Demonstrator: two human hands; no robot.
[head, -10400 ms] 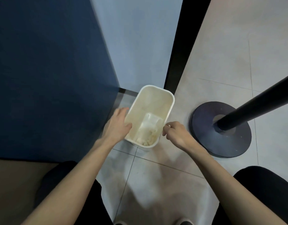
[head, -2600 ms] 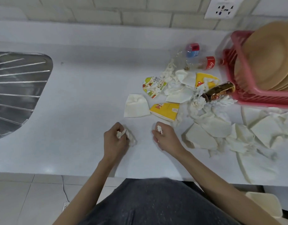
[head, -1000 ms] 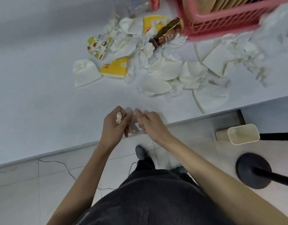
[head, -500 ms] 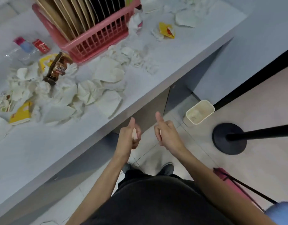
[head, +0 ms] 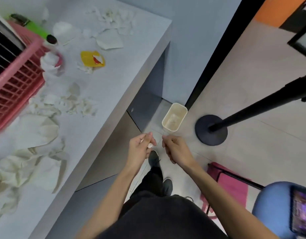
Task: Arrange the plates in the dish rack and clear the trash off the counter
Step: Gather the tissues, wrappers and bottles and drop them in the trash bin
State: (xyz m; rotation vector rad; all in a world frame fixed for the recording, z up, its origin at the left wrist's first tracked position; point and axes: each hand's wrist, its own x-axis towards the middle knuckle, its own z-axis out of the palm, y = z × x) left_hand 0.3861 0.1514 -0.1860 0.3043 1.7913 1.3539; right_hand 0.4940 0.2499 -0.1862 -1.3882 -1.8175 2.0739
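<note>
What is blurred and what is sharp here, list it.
Head view: motion blur smears the rack and tissues at left; in its centre the left hand holding a scrap, right hand and bin are fairly sharp; the wide lens bows the counter edge.

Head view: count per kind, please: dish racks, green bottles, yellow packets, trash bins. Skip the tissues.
Dish rack: 1
Green bottle: 1
Yellow packet: 1
Trash bin: 1
Total: 4
</note>
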